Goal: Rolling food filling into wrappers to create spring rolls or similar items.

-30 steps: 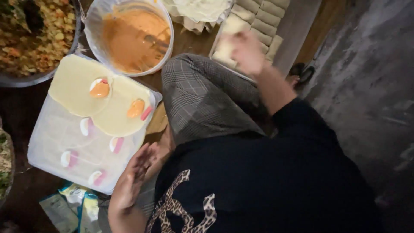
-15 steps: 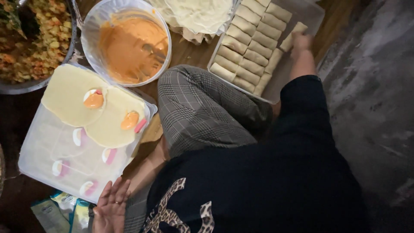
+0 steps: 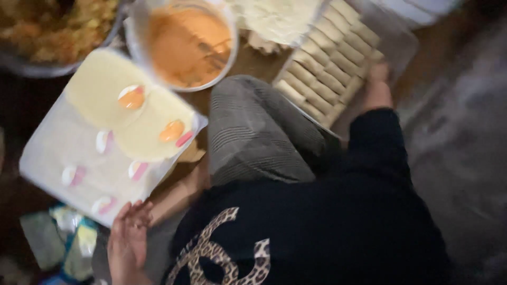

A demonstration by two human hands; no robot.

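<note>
Nearest, at 7 o'clock: left hand (image 3: 128, 240), fingers spread flat, palm up-ish, holding nothing, fingertips just beside the near corner of the board (image 3: 58, 153). Packets (image 3: 63, 240) w/ green and yellow print lying just left of that hand, blurred.

Center: dark top w/ leopard-print motif, checked trouser knee (image 3: 253, 137) folded up toward 12.

At 10 o'clock: board, white, tilted, carrying two pale round wrappers (image 3: 113, 100) overlapping at its far end, each w/ an orange dab near the middle. Small pink-and-white blobs scattered on the bare near part; kind unclear.

At 2 o'clock: right hand (image 3: 379, 79), arm stretched out in dark sleeve, resting at the near right edge of the tray (image 3: 401, 39), touching the rolls (image 3: 330, 66). Grip: can't tell, fingers blurred and partly hidden.

Tray clear-sided, rolls packed in close rows, pale, lying side by side.

Farthest, 11–12 o'clock: bowl (image 3: 182, 42) of orange batter w/ a utensil inside, just beyond the knee. Pan (image 3: 53, 31) of chopped mixed filling at far left. White sheet stack (image 3: 277, 18) at 12, between bowl and tray.
</note>
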